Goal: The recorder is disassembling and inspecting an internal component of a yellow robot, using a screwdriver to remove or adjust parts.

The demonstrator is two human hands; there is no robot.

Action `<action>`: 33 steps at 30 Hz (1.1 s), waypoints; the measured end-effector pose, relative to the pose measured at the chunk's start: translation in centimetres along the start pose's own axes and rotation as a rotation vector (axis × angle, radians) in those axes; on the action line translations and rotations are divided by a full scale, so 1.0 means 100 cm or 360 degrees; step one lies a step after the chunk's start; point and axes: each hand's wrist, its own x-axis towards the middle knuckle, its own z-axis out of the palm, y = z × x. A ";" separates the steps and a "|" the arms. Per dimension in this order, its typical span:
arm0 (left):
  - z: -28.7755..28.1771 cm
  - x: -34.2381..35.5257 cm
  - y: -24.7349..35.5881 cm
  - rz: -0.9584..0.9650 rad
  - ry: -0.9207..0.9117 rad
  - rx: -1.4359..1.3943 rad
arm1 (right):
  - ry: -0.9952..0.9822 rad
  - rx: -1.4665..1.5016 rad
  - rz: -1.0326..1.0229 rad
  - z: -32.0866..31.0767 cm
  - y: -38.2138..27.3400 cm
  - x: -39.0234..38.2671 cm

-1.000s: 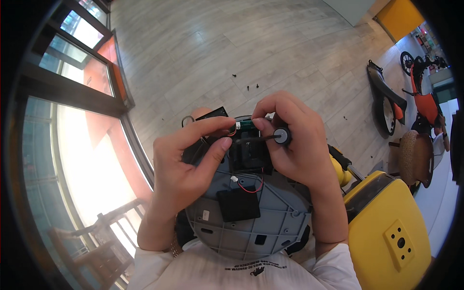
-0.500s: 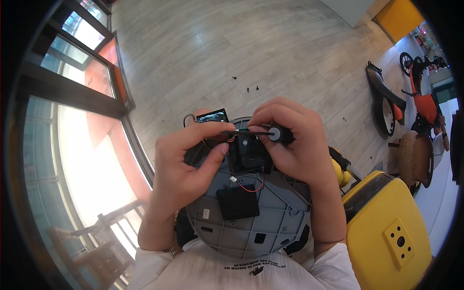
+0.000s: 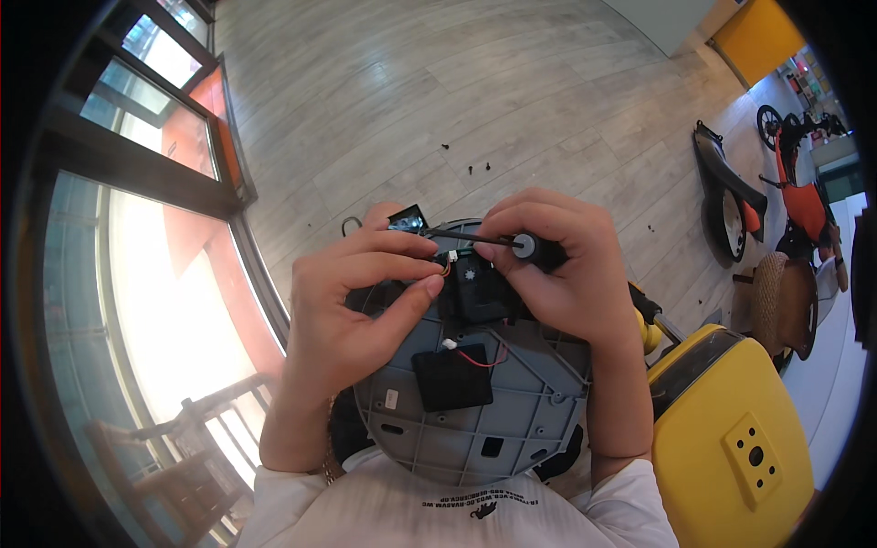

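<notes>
My left hand [image 3: 361,288] is closed in a pinch on thin coloured wires [image 3: 446,268] that end in a small white connector [image 3: 453,257]. A screwdriver [image 3: 537,251] with a black handle and grey end is gripped in my right hand [image 3: 571,260], its dark shaft pointing left to my left fingertips. Below both hands lies a round grey plastic panel [image 3: 466,447] with ribs and holes. A black box-shaped module [image 3: 484,297] sits on its far part. Nearer me are a flat black square piece [image 3: 452,379] and a second white plug [image 3: 449,344] on a red wire.
Past my left hand is a small black box with a shiny face [image 3: 408,217]. Several dark screws [image 3: 471,168] lie on the wood floor. A yellow shell [image 3: 744,411] stands at my right, a wooden chair [image 3: 183,447] at my left, and a red bike [image 3: 804,196] farther right.
The white connector by my left fingertips has come into view. The shiny black box has shifted right, and the screwdriver's shaft has tilted, its left end rising a little.
</notes>
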 end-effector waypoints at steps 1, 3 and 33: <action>-0.001 0.000 0.000 -0.0033 -0.0047 -0.0061 | 0.0003 0.0013 0.0014 0.000 0.000 0.000; -0.003 0.000 0.000 0.0100 -0.0044 0.0095 | 0.0006 0.0027 0.0030 -0.001 0.000 0.001; 0.016 -0.017 0.004 0.0545 0.0037 0.0887 | 0.0162 -0.0249 -0.0315 -0.006 -0.004 -0.009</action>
